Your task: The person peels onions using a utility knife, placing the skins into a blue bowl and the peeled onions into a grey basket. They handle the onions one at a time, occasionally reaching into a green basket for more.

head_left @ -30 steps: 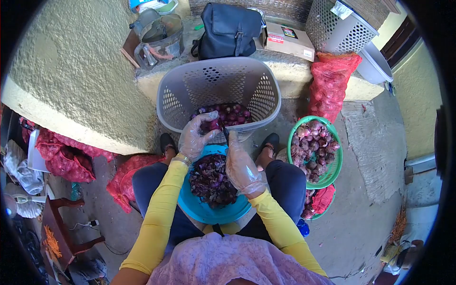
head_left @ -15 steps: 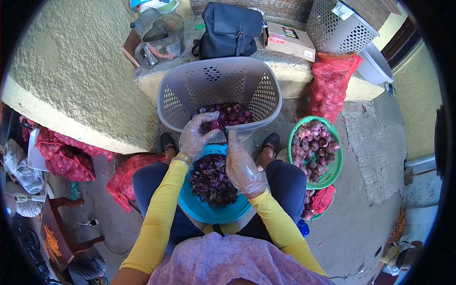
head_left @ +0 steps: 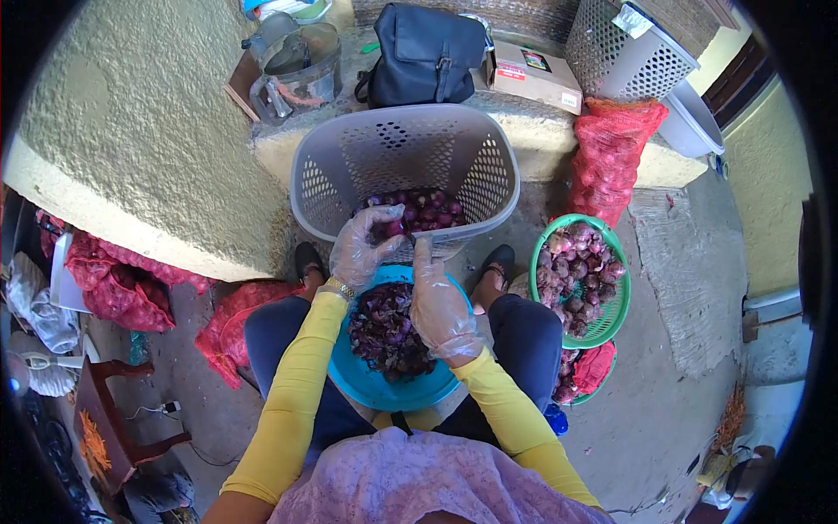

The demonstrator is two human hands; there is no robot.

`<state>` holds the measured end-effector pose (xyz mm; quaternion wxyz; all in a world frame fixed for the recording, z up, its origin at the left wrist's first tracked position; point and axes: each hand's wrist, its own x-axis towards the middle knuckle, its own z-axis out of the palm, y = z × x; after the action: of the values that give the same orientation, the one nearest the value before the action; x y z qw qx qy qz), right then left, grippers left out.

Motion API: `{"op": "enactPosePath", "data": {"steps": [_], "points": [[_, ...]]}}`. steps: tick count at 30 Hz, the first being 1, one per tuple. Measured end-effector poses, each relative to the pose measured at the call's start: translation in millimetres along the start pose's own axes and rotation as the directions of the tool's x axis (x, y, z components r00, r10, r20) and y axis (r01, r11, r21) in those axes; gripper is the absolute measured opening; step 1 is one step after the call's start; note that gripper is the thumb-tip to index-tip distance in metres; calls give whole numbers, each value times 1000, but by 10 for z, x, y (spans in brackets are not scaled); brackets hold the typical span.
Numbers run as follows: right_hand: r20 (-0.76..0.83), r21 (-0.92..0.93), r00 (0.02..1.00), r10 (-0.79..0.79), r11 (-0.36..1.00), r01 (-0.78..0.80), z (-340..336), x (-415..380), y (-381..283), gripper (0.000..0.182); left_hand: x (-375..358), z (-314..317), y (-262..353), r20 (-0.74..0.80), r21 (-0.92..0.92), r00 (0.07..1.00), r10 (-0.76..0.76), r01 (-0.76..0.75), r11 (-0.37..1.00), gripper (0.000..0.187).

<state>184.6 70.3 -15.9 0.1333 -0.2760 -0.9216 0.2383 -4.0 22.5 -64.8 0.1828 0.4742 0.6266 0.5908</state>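
My left hand, in a clear plastic glove, is closed around a red onion at the near rim of the grey basket. Close beside it, my right hand, also gloved, is closed on a small knife; only its thin dark blade shows, near the onion. Below both hands, a blue basin between my knees holds a heap of dark purple onion skins. Peeled-looking red onions lie at the bottom of the tall perforated grey basket.
At the right, a green basket of onions sits above another onion container. Red mesh sacks stand at the back right and lie on the left. A black backpack and a cardboard box rest on the ledge.
My right hand has shifted slightly left and tilted upright, with the blade still near the onion. My left hand keeps its hold, turning the onion a little.
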Motion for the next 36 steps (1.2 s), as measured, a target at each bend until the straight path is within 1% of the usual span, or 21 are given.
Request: {"op": "enactPosePath", "data": {"steps": [2,4,5,7,11,14,17,19,22,26,29,31,32,34,35,36], "points": [[34,-27,999,29,999,-28,11,20,-7,91,-5,10,0,0,-38,1000,-9,9,999,43],[-14,-35,1000,-24,999,24,48,56,1,93,8,-15,69,15,56,1000,18,-19,998,44],[-14,-35,1000,-23,999,23,35,40,-5,93,14,-15,90,16,55,1000,18,-19,998,44],[43,-5,998,39,999,-39,-47,8,-70,88,11,-14,105,25,34,1000,13,-14,999,44],[53,-3,997,63,998,-62,-35,14,-75,87,14,2,97,10,80,1000,-14,13,997,43],[45,36,998,36,999,-38,-14,60,-41,86,20,-13,90,7,94,1000,17,-17,995,43],[72,53,995,70,996,-74,-19,39,-48,84,18,-21,88,34,66,999,30,-32,997,44],[53,54,998,32,998,-35,43,53,-7,84,15,-19,87,16,87,999,46,-47,995,45],[62,54,997,52,997,-55,28,42,-57,84,17,-16,101,19,54,1000,14,-15,998,45],[57,37,997,54,998,-57,11,-63,-100,84,8,-33,95,31,64,1000,0,-2,998,45],[23,59,999,28,998,-29,110,-40,-50,83,28,-43,-10,21,96,999,31,-33,995,46],[45,40,999,30,999,-32,90,-47,-73,83,39,-44,-32,44,21,999,16,-17,1000,46],[43,38,999,30,999,-32,101,-57,-63,83,36,-43,-40,44,20,999,18,-19,1000,46],[-23,11,1000,-17,1000,17,136,-94,-41,84,32,-50,72,83,-10,995,-62,63,998,51],[-23,10,1000,-15,1000,16,147,-92,-33,84,34,-65,127,84,-11,995,-62,64,998,51],[-8,26,1000,9,1000,-9,147,-73,-37,84,42,-87,191,109,72,993,-36,28,997,52]]}}
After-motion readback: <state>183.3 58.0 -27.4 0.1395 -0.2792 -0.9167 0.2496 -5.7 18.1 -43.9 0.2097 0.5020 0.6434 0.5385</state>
